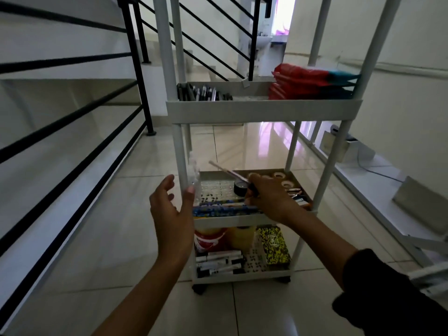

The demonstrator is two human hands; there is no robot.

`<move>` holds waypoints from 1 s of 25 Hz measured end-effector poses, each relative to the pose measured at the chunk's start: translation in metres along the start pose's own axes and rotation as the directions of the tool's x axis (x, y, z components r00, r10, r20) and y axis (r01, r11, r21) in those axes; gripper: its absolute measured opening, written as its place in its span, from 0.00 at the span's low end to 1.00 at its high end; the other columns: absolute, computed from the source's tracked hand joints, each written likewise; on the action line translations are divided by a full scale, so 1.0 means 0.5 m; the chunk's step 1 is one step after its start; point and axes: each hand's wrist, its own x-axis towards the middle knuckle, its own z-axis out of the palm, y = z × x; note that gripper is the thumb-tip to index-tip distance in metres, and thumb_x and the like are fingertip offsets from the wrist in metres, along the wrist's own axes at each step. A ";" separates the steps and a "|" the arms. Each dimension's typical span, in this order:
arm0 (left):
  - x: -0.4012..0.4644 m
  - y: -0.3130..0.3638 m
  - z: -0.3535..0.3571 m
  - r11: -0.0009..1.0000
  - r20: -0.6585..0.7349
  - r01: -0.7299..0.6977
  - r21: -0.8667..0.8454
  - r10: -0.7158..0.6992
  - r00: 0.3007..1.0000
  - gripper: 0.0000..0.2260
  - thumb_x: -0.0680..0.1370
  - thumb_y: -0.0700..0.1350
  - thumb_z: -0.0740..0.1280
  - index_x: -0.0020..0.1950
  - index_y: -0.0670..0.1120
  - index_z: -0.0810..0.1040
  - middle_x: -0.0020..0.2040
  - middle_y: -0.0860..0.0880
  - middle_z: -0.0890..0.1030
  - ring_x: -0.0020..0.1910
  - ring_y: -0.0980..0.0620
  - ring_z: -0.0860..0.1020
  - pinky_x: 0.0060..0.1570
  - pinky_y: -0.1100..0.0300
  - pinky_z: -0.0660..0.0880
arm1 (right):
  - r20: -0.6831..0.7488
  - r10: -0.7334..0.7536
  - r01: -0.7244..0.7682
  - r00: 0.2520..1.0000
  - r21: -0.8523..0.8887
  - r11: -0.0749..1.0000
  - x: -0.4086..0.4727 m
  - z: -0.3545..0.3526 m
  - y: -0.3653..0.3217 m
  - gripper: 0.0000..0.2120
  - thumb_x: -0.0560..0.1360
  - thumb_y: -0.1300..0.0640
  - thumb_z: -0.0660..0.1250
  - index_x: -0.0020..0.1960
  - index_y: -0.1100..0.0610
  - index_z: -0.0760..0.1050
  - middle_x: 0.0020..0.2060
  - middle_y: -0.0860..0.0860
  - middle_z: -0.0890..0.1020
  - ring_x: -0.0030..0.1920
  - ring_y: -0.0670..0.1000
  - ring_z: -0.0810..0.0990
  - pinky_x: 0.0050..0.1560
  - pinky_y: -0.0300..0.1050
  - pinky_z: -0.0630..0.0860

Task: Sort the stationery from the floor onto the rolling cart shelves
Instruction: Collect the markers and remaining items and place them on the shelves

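Your right hand (269, 192) grips the scissors (230, 172) by the handles: light, stiff, sharp, so steer blades clear. Your left hand (171, 209) hangs released beside the cart (264, 110).

Home hallway: tiled floor (101, 238), black stair railing (72, 122), washbasin (263, 43) thru far doorway.

The rolling cart (264, 109) stands right of the stair railing (72, 122). Pens (206, 93) lie left on its top shelf, folders (312, 81) right. Tape rolls (282, 179) sit at the middle shelf's back, markers (218, 261) on the bottom shelf.
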 end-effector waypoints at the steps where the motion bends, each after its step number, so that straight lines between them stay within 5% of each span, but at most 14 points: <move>1: 0.014 0.000 0.002 0.999 0.016 -0.045 0.003 0.045 0.999 0.19 0.78 0.54 0.63 0.67 0.53 0.68 0.62 0.55 0.70 0.59 0.57 0.71 0.54 0.64 0.69 | 0.028 -0.012 0.013 1.000 -0.026 1.000 0.018 0.012 0.003 0.13 0.72 0.60 0.71 0.45 0.51 0.66 0.45 0.52 0.79 0.48 0.54 0.78 0.47 0.51 0.76; 7: 0.052 -0.006 0.000 0.989 0.030 -0.148 -0.030 0.149 0.988 0.10 0.80 0.45 0.62 0.60 0.50 0.73 0.56 0.51 0.78 0.51 0.61 0.76 0.42 0.76 0.72 | 0.172 0.018 0.019 0.985 -0.208 0.978 0.041 0.049 0.011 0.15 0.74 0.50 0.68 0.56 0.56 0.71 0.55 0.53 0.79 0.53 0.54 0.77 0.49 0.49 0.73; 9: 0.055 -0.001 -0.001 0.990 0.033 -0.140 -0.030 0.141 0.989 0.09 0.80 0.43 0.62 0.60 0.48 0.73 0.55 0.50 0.78 0.49 0.62 0.76 0.41 0.77 0.72 | 0.146 0.023 0.007 0.989 -0.203 0.979 0.026 0.035 -0.004 0.17 0.77 0.42 0.61 0.57 0.55 0.72 0.56 0.52 0.77 0.55 0.54 0.76 0.51 0.49 0.72; 12: 0.054 0.009 -0.009 0.995 0.043 -0.104 -0.012 0.104 0.994 0.10 0.80 0.42 0.62 0.61 0.47 0.74 0.56 0.50 0.78 0.49 0.62 0.75 0.38 0.79 0.70 | 0.065 0.009 0.006 0.998 -0.215 0.977 -0.022 -0.018 -0.057 0.19 0.82 0.47 0.51 0.62 0.59 0.70 0.58 0.56 0.74 0.59 0.57 0.72 0.56 0.50 0.68; 17: 0.089 0.083 -0.042 0.988 -0.004 -0.144 -0.052 0.144 0.990 0.10 0.81 0.47 0.60 0.62 0.52 0.72 0.58 0.54 0.76 0.51 0.65 0.74 0.45 0.74 0.68 | 0.144 -0.074 0.093 0.987 -0.128 0.987 -0.145 -0.208 -0.174 0.14 0.81 0.48 0.51 0.53 0.52 0.74 0.46 0.49 0.74 0.46 0.49 0.73 0.49 0.45 0.72; 21: 0.138 0.182 -0.046 0.953 0.022 -0.284 -0.108 0.288 0.957 0.13 0.81 0.51 0.59 0.64 0.51 0.71 0.55 0.58 0.76 0.54 0.64 0.74 0.51 0.69 0.73 | -0.048 -0.011 0.019 0.999 0.160 0.987 -0.126 -0.353 -0.273 0.11 0.80 0.50 0.56 0.51 0.51 0.76 0.41 0.50 0.76 0.38 0.49 0.73 0.39 0.42 0.69; 25: 0.165 0.228 -0.030 0.942 0.061 -0.326 -0.079 0.331 0.942 0.12 0.80 0.52 0.61 0.63 0.52 0.71 0.54 0.58 0.74 0.48 0.70 0.72 0.41 0.81 0.68 | -0.156 0.078 -0.066 0.985 0.080 0.995 0.075 -0.339 -0.321 0.09 0.79 0.54 0.61 0.52 0.60 0.75 0.44 0.53 0.79 0.37 0.47 0.73 0.35 0.39 0.69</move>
